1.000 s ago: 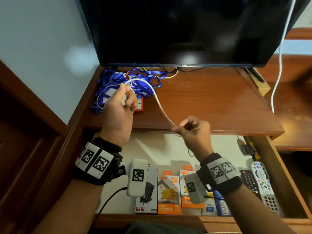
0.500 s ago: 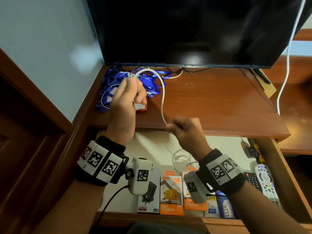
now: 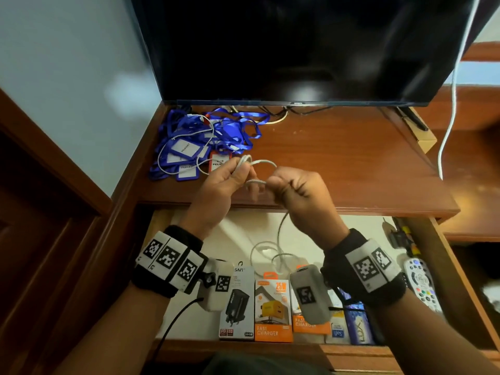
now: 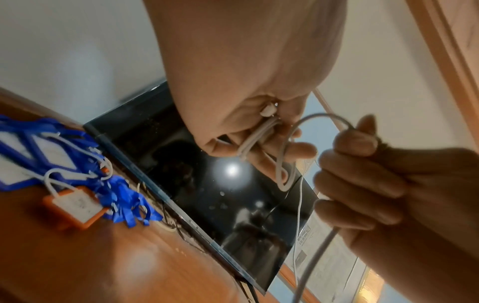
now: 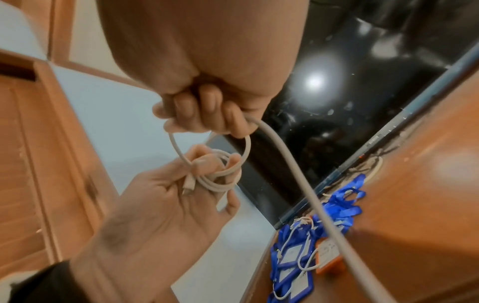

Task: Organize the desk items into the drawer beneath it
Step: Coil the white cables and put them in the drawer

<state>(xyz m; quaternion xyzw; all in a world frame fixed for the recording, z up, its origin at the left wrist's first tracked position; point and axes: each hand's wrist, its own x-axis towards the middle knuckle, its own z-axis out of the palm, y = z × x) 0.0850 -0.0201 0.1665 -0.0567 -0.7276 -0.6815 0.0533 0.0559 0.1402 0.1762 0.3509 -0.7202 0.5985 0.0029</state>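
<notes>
A white cable (image 3: 263,162) runs between both hands above the desk's (image 3: 338,163) front edge. My left hand (image 3: 238,170) holds a small coil of it with its plug (image 5: 190,182) against the fingers. My right hand (image 3: 281,183) is a fist gripping the cable a short loop away. The loose tail (image 3: 281,228) hangs from the right hand into the open drawer (image 3: 238,236) and curls there. In the left wrist view the coil (image 4: 255,141) sits in the left hand (image 4: 246,131), with the right hand (image 4: 362,164) beside it. The right wrist view shows the right hand (image 5: 207,116) above the left hand (image 5: 197,184).
A heap of blue lanyards with badge holders (image 3: 194,142) and an orange holder (image 3: 219,163) lies at the desk's back left. A dark TV screen (image 3: 297,50) stands behind. The drawer holds charger boxes (image 3: 273,309) along its front and a remote (image 3: 422,282) at the right.
The hands have come close together near the desk's front edge. The long stretch of cable between them has shrunk to a short loop, and more cable lies coiled in the left hand.
</notes>
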